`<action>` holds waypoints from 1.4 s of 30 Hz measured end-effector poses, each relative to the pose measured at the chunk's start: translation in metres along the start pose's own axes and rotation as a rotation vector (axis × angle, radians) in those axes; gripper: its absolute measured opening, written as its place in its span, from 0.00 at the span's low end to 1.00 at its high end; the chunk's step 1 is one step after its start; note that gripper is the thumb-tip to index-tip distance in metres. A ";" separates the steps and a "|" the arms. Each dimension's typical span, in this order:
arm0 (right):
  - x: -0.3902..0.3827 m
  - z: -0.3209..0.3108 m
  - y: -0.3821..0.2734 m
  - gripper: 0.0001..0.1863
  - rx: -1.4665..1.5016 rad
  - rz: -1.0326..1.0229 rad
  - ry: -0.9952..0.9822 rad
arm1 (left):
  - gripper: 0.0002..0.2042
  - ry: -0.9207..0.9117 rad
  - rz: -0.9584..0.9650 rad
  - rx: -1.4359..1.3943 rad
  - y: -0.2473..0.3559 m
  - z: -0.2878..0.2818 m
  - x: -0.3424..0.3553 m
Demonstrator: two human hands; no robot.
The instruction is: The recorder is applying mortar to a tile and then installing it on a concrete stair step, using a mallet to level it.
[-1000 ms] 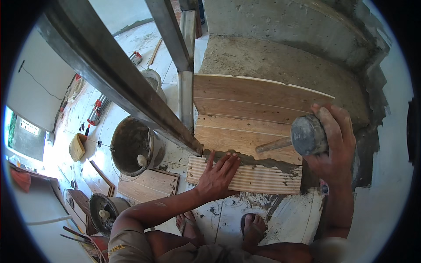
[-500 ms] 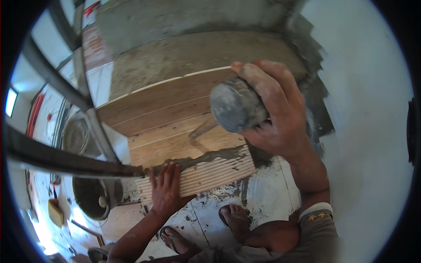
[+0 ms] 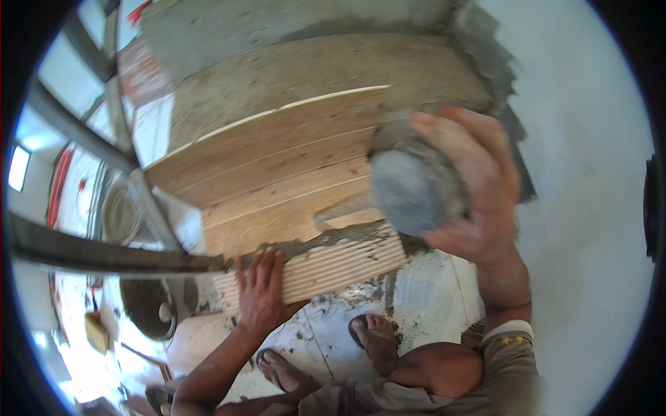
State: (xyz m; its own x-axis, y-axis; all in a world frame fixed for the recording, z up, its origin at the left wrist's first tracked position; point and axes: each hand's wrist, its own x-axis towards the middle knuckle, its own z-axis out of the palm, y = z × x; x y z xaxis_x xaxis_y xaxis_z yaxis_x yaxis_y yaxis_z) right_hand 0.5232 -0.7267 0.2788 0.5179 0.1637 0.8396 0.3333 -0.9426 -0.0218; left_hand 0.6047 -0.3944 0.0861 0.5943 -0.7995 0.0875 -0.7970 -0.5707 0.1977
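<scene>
Clamped on a grey cylindrical-headed mallet (image 3: 408,193), the right hand (image 3: 480,182) has shifted rightward, by the beige ribbed plank's (image 3: 340,269) far right corner; the left hand (image 3: 259,291), fingers slightly apart, stays near its left edge. A dark round bucket (image 3: 183,297) holds a pale rounded object (image 3: 165,312).

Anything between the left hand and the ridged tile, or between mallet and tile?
Nothing visible: the left hand lies on the ridged tile, beside the end of the metal bar. No obstacle shows between tile and mallet, held in the right hand.

Pale wall (image 3: 590,208) (grey-edged), smeared floor (image 3: 437,298), window (image 3: 19,168)
</scene>
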 end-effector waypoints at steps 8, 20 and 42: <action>-0.011 -0.003 -0.022 0.28 0.068 -0.075 -0.021 | 0.53 -0.003 0.020 -0.052 -0.003 0.003 0.003; -0.010 0.014 -0.024 0.26 0.082 -0.097 -0.022 | 0.51 0.014 0.027 -0.073 -0.003 0.004 0.002; -0.006 0.033 -0.002 0.33 -0.006 -0.043 -0.069 | 0.54 0.015 0.038 -0.016 0.000 0.005 0.004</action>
State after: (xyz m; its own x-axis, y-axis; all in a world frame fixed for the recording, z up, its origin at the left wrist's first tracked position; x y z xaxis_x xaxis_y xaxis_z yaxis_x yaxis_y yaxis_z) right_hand 0.5454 -0.7165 0.2563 0.5565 0.2240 0.8001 0.3518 -0.9359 0.0174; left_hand 0.6065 -0.3989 0.0814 0.5653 -0.8176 0.1095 -0.8171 -0.5368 0.2100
